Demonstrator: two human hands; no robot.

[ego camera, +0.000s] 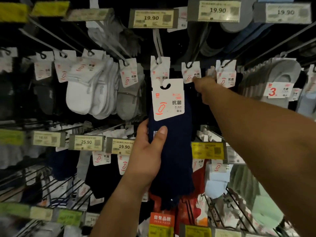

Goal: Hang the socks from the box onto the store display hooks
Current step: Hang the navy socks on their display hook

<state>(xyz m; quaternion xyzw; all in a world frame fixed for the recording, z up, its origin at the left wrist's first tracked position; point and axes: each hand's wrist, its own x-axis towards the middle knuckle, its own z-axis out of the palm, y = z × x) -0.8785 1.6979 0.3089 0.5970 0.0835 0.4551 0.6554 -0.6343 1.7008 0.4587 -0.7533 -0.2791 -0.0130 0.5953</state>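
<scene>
My left hand [150, 151] grips a pack of navy socks [176, 151] upright in front of the display, thumb across the dark fabric. Its white card header [168, 100] with a hook cutout is just below a hanging pack's header [159, 69] on a metal display hook [158, 47]. My right hand [204, 87] reaches far in among the hanging packs, touching the white card header [191, 72] on the neighbouring hook; its fingers are hidden behind that card. The box is not in view.
Rows of hooks hold white socks [82, 93], grey socks [130, 96] and low-cut grey pairs [277, 77]. Price tags [152, 18] reading 19.90 top the hooks. A lower row carries more price tags [86, 142], a yellow label [207, 150] and red packs [193, 202].
</scene>
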